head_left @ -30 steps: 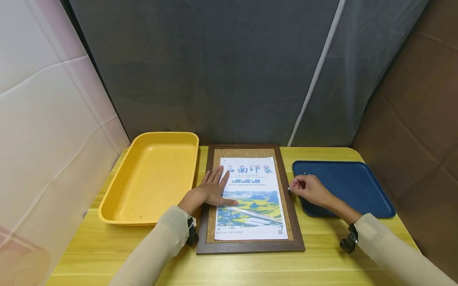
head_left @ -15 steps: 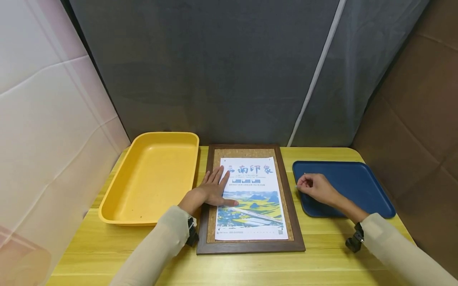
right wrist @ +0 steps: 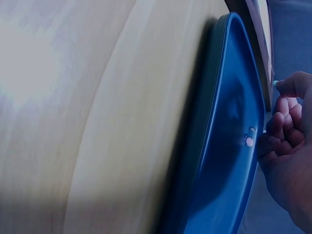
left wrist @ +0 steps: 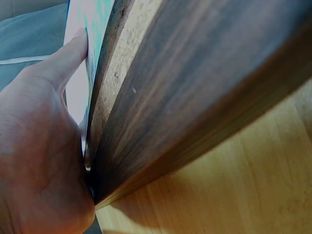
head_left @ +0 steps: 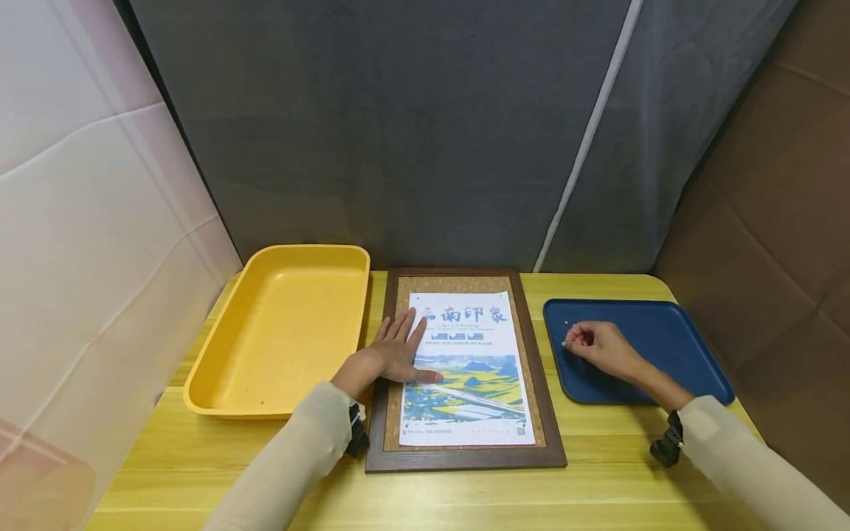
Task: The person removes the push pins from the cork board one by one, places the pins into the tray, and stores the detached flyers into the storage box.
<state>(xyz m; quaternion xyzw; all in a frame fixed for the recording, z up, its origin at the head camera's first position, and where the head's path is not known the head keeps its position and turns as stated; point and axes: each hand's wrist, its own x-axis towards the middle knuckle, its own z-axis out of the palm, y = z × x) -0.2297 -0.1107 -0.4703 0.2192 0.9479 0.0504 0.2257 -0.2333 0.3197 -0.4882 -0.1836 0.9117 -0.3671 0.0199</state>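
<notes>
A printed sheet (head_left: pixel 465 398) with a colourful landscape lies on a cork board (head_left: pixel 458 284) in a dark wooden frame (head_left: pixel 465 462). Small dark spots mark its corners. My left hand (head_left: pixel 393 360) rests flat across the sheet's left side, fingers spread; its thumb lies on the paper in the left wrist view. Over the left part of a blue tray (head_left: pixel 657 346), my right hand (head_left: pixel 603 349) has curled fingers. Thumb and forefinger seem to pinch a small pale pin (right wrist: pixel 275 83); its exact shape is too small to tell. Small pieces (right wrist: pixel 249 141), one pinkish, lie in the tray.
A deep yellow tray (head_left: pixel 275 332) stands left of the frame, with tiny dark specks on its floor. Everything sits on a light wooden table (head_left: pixel 478 501). A grey curtain (head_left: pixel 398 133) hangs behind, with a pale panel on the left and a brown one on the right.
My right hand has moved rightward from beside the frame's right edge to over the blue tray, the pale tip still at its fingers. The left hand and sheet have stayed in place.
</notes>
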